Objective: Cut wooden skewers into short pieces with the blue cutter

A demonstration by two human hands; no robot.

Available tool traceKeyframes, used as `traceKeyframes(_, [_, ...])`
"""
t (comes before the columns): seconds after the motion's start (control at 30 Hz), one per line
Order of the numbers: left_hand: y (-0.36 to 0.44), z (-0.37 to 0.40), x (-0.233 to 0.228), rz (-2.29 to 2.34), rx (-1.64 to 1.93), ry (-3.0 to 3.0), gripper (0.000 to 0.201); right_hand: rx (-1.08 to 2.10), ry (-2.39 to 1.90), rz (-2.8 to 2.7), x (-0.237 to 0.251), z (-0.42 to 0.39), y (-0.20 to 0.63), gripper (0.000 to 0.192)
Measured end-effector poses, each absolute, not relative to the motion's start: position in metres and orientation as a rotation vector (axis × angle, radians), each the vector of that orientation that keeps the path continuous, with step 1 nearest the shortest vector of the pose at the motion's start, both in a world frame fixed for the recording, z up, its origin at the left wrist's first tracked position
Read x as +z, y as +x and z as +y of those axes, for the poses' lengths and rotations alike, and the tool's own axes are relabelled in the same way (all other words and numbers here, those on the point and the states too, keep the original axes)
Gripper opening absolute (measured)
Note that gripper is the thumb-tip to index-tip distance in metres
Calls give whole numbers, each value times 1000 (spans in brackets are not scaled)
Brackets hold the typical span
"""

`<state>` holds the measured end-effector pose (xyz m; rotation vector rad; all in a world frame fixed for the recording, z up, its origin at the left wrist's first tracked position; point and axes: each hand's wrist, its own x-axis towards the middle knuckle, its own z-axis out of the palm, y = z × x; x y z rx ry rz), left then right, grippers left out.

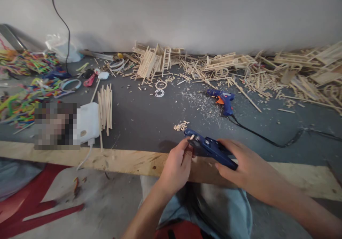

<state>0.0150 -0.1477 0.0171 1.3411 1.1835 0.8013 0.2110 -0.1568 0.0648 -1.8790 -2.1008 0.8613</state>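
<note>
My right hand (242, 162) is wrapped round the handles of a blue hand cutter (213, 151) over the table's front edge. Its jaws point left, towards my left hand (177, 166). The fingers of that hand are pinched on a thin wooden stick (192, 137), whose pale end shows in the cutter's jaws. Most of the stick is hidden by the fingers. Just beyond the jaws lies a small pile of short cut wood pieces (181, 126).
A blue glue gun (226, 100) with a black cord lies behind my right hand. Stick-built frames (149, 64) and loose sticks line the wall. On the left are a bundle of sticks (106, 107), a white power bank (89, 121) and colourful pipe cleaners (20, 101).
</note>
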Motion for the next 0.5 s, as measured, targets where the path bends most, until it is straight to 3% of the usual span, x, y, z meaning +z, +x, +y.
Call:
traceKeyframes(0.2, [21,-153,12,1224,805,1293,28,883,-1918,-2127,62,-154,206,27])
traceKeyframes(0.5, [19,-154,17,1271,722,1312,30,873,-1970,-2166,62,-152,203,23])
